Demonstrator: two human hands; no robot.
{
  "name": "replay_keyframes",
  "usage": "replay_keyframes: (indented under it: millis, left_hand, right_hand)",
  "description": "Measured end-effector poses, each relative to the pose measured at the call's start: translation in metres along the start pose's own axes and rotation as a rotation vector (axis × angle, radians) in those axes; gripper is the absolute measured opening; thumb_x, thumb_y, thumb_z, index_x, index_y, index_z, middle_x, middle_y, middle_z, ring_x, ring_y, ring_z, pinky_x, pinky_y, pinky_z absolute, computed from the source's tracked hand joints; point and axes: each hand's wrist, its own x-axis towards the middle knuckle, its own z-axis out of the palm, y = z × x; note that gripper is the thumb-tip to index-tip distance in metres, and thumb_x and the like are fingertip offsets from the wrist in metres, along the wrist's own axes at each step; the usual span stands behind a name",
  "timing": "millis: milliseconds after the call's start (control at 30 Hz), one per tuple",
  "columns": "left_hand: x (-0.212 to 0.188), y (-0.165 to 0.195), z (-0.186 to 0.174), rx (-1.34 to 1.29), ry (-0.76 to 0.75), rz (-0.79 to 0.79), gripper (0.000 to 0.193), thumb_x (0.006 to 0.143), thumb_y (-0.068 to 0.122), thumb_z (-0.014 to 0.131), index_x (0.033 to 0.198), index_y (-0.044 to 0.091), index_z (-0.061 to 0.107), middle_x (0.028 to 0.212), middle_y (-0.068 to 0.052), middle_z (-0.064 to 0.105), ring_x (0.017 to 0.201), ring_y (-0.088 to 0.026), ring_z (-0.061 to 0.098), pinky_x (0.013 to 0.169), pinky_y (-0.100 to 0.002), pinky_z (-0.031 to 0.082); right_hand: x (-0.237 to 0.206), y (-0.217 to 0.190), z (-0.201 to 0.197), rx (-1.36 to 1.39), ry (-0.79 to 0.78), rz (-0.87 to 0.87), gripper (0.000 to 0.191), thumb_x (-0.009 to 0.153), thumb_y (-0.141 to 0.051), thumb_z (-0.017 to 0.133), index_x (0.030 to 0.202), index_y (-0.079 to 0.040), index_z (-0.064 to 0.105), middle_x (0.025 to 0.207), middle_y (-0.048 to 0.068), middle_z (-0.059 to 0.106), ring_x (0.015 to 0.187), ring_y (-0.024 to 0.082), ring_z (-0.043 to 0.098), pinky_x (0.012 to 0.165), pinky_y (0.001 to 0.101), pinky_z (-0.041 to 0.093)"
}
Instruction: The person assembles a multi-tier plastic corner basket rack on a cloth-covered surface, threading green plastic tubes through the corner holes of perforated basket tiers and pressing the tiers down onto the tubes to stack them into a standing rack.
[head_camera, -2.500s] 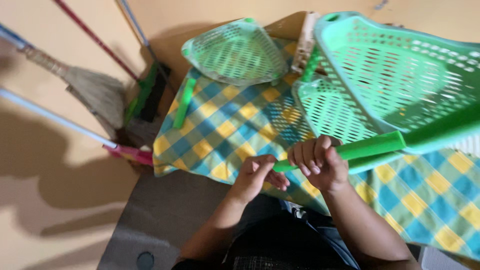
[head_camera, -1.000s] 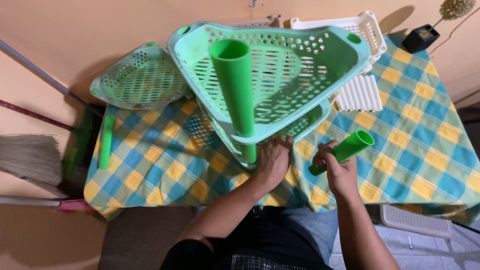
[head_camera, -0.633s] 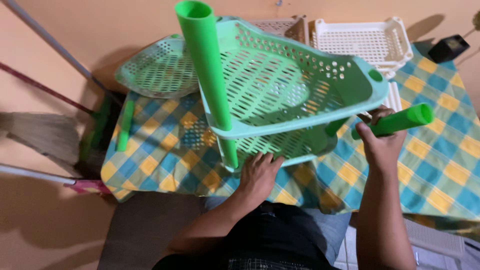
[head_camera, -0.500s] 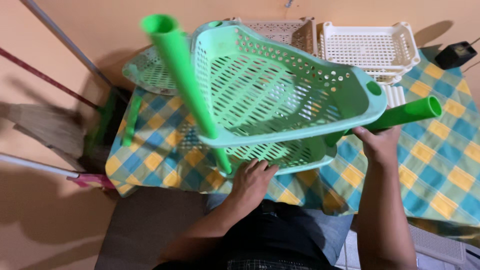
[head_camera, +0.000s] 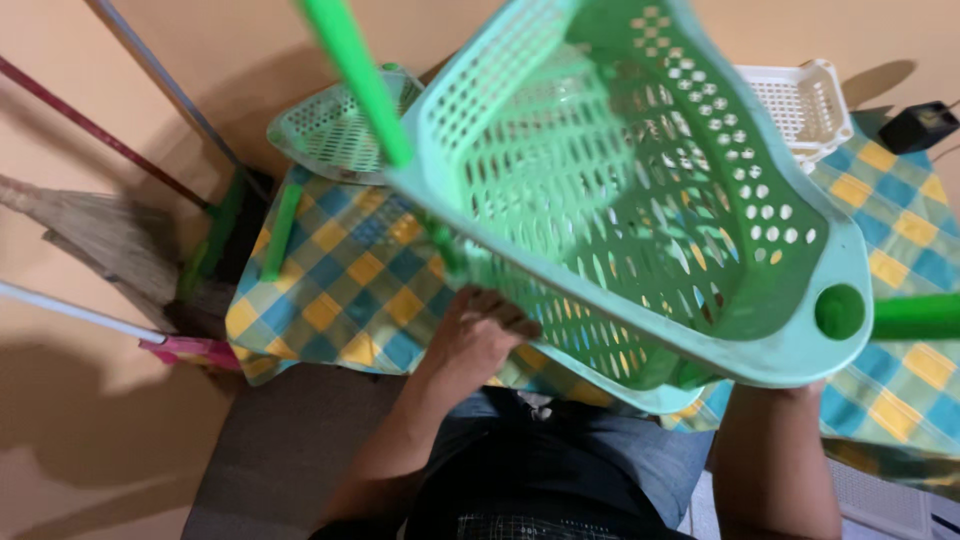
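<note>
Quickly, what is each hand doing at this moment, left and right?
Left hand: closed on the underside of the green basket rack.
Right hand: hidden behind the rack; state cannot be told.

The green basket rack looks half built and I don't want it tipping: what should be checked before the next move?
1. Left hand on the lower basket: ok, touching its edge.
2. Right hand grip: cannot tell, hidden behind the top basket.
3. Corner socket free: ok, empty.
4. Loose green tube lined up with it: not ok, beside it.
5. Fitted post upright: not ok, tilted.
6. Spare basket out of the way: ok.
</note>
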Motion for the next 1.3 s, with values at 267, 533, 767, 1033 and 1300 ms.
replay_keyframes:
  millis: [267,533,767,1033,1300]
  left_hand:
    - [0.037,-0.031,0.015,-0.182,0.191,0.088,0.018,0.083,0.009,0.070,0.096,0.020,0.070,0.097,0.004,0.068,0.112,-0.018,0.064,0.110,-0.055,0.041]
    - [0.053,-0.059,0.030,-0.285,0.252,0.068,0.015,0.081,0.004,0.070,0.092,0.013,0.074,0.101,-0.002,0.071,0.116,-0.024,0.063,0.102,-0.039,0.048]
    - [0.045,-0.071,0.046,-0.333,0.212,-0.035,0.018,0.080,-0.003,0.069,0.088,0.013,0.072,0.111,-0.002,0.073,0.129,-0.028,0.061,0.102,-0.040,0.051]
    - [0.039,-0.074,0.047,-0.287,0.183,-0.035,0.028,0.077,-0.006,0.070,0.097,0.013,0.072,0.126,-0.003,0.071,0.135,-0.031,0.058,0.107,-0.041,0.049]
    - [0.042,-0.030,-0.023,-0.348,-0.217,-0.277,0.103,0.056,0.023,0.095,0.146,0.009,0.046,0.155,-0.012,0.045,0.147,-0.033,0.033,0.115,-0.045,0.026]
  right_hand:
    - [-0.027,-0.036,0.056,-0.241,-0.207,-0.025,0.029,0.080,-0.014,0.083,0.100,0.000,0.066,0.093,0.018,0.077,0.078,0.025,0.078,0.071,0.0358,0.065]
    - [-0.011,-0.040,0.119,-0.393,-0.287,-0.008,0.037,0.084,0.002,0.078,0.079,-0.010,0.043,0.091,0.015,0.072,0.090,0.026,0.079,0.069,0.0369,0.064]
    - [-0.011,-0.034,0.131,-0.486,-0.293,0.096,0.037,0.085,0.002,0.077,0.079,-0.011,0.043,0.092,0.015,0.075,0.094,0.027,0.080,0.068,0.0371,0.063]
    - [-0.019,-0.023,0.130,-0.384,-0.255,0.141,0.038,0.086,0.004,0.077,0.079,-0.010,0.043,0.094,0.017,0.073,0.099,0.030,0.079,0.076,0.0404,0.064]
    - [-0.017,-0.020,0.132,-0.241,-0.151,0.262,0.032,0.089,0.007,0.073,0.082,-0.008,0.044,0.101,0.021,0.074,0.107,0.032,0.076,0.086,0.0425,0.064]
